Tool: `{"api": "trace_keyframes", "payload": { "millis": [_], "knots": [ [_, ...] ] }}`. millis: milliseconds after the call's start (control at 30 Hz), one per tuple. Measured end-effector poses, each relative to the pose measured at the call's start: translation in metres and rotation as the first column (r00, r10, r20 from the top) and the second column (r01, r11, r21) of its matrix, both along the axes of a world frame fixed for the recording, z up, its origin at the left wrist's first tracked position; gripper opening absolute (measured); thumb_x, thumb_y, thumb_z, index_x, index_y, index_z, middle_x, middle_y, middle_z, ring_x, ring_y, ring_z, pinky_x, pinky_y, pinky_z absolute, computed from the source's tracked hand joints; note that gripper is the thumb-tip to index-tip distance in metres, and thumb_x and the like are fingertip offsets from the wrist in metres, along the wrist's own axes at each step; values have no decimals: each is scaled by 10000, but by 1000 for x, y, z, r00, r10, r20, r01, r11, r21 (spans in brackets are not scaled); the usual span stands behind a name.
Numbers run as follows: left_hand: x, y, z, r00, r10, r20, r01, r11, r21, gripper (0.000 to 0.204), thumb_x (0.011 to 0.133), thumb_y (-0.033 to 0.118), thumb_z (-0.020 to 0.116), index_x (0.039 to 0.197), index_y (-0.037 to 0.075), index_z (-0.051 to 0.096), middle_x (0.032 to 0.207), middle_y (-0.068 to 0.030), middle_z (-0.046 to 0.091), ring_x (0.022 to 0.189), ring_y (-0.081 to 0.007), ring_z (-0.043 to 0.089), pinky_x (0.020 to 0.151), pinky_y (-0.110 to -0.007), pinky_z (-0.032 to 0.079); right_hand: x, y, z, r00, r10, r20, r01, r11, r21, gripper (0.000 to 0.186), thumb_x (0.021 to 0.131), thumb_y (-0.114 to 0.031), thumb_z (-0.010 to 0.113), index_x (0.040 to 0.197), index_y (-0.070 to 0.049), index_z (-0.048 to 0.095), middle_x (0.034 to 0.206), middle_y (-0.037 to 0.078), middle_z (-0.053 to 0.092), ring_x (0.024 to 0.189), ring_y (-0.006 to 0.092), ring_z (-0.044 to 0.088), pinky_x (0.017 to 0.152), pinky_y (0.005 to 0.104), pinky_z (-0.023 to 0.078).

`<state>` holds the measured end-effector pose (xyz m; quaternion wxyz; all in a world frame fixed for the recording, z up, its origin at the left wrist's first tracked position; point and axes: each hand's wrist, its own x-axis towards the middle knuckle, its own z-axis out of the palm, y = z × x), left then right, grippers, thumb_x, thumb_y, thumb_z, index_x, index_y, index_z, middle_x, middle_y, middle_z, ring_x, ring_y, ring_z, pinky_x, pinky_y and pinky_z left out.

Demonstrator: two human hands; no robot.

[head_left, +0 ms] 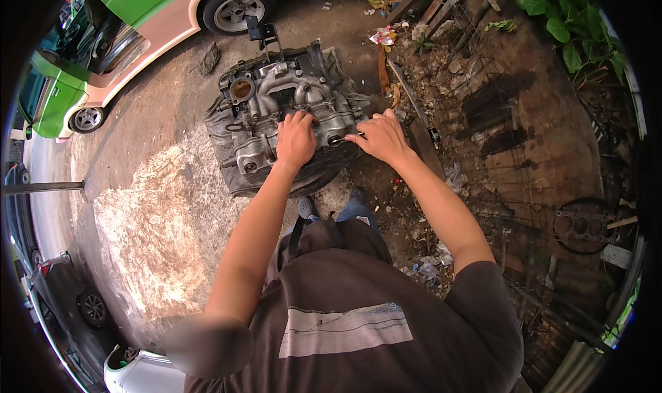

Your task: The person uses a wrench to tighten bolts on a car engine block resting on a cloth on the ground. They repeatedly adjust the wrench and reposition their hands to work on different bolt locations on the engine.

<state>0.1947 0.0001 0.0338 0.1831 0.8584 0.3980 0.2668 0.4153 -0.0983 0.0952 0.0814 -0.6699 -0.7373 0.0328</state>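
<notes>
Both hands work on the engine block (pixel 283 117), which sits on the concrete ground (pixel 152 207) just ahead of the person's feet. Left hand (pixel 295 141) lies flat, fingers curled over the grey intake manifold (pixel 289 93); right hand (pixel 381 138) pinches a thin metal tool (pixel 343 140) at a port on the near edge. Judging by this, a fitting is being worked; steady bracing seems needed. Green-and-pink car (pixel 158 6) stands beyond, a gasket (pixel 586 226) in the dirt.

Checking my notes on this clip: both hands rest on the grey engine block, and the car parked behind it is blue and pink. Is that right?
Not quite. The head view shows the car is green and pink, not blue. The left hand and right hand do rest on the grey engine block.
</notes>
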Motion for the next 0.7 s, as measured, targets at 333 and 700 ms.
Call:
{"api": "trace_keyframes", "payload": {
  "millis": [333,700],
  "knots": [
    [-1,0,0,1000,23,-10,-23,1000,-9,169,881,66,621,1018,118,704,1078,-66,651,1052,-314,586,913,-455,460,-17,43,29,924,199,328,-143,972,-188,430,846,-529,768,772,-106,771,711,88,718,790,271,695,863,422,395],
    [-1,-2,4,1000,17,4,-17,999,-29,164,881,61,622,1017,116,695,1079,-62,649,1050,-317,578,918,-450,457,10,-7,-41,952,-223,-210,203,972,-115,527,882,-582,738,849,-56,756,729,135,699,783,332,666,845,433,403]
  ]
}}
